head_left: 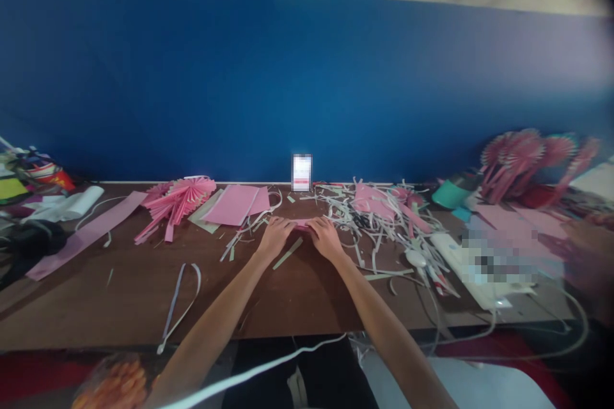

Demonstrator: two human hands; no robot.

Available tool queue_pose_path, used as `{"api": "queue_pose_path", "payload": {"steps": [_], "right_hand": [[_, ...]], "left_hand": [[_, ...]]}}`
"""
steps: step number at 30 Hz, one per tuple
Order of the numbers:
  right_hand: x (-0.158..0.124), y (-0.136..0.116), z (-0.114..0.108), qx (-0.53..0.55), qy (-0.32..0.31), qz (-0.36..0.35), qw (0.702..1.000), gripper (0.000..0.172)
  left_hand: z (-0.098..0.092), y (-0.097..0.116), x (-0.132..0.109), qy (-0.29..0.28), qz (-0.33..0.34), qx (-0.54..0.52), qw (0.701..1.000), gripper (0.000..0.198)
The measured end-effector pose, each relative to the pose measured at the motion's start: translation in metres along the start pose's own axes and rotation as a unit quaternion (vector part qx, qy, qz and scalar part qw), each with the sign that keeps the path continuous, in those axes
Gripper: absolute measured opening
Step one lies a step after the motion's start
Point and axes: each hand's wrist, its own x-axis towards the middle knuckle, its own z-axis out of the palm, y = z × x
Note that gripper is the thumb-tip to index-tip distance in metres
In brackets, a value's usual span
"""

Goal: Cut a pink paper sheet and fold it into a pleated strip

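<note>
Between my hands lies a narrow piece of pink paper (302,223), mostly covered by my fingers, low over the brown table (297,307). My left hand (275,234) grips its left end, and my right hand (326,234) has hold of the right end. Whether the piece is folded I cannot make out. A pale green paper strip (288,253) rests on the table just below it. To the left, beside a stack of pink sheets (231,206), are pleated pink paper fans (185,198). Tangled white paper offcuts (355,223) are heaped to the right of my right hand.
A lit phone (302,172) stands against the blue partition (297,83). Finished-looking pink fans (520,156) stand at the far right, near a green container (449,194). A long pink strip (91,234) lies at left. A white cable (259,374) crosses in front of my lap.
</note>
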Motion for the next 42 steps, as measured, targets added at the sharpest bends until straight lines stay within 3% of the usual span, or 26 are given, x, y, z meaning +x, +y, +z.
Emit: {"api": "queue_pose_path", "payload": {"steps": [9, 19, 30, 36, 42], "right_hand": [[-0.001, 0.007, 0.005, 0.025, -0.025, -0.022, 0.999, 0.019], [-0.002, 0.007, 0.001, -0.009, -0.035, -0.053, 0.998, 0.032], [0.000, -0.004, -0.003, -0.082, -0.058, -0.085, 0.991, 0.024], [0.003, -0.004, -0.001, -0.079, -0.048, -0.095, 0.991, 0.016], [0.000, -0.001, 0.006, -0.033, -0.021, -0.079, 0.996, 0.017]], "left_hand": [[0.000, 0.000, -0.001, 0.014, 0.000, -0.020, 1.000, 0.030], [0.000, 0.001, -0.001, 0.000, -0.002, 0.002, 1.000, 0.029], [-0.003, -0.002, 0.000, 0.019, 0.024, 0.014, 0.999, 0.024], [-0.002, 0.005, 0.002, 0.017, 0.052, 0.018, 0.998, 0.025], [-0.004, 0.016, 0.003, 0.021, 0.038, 0.016, 0.999, 0.020]]}}
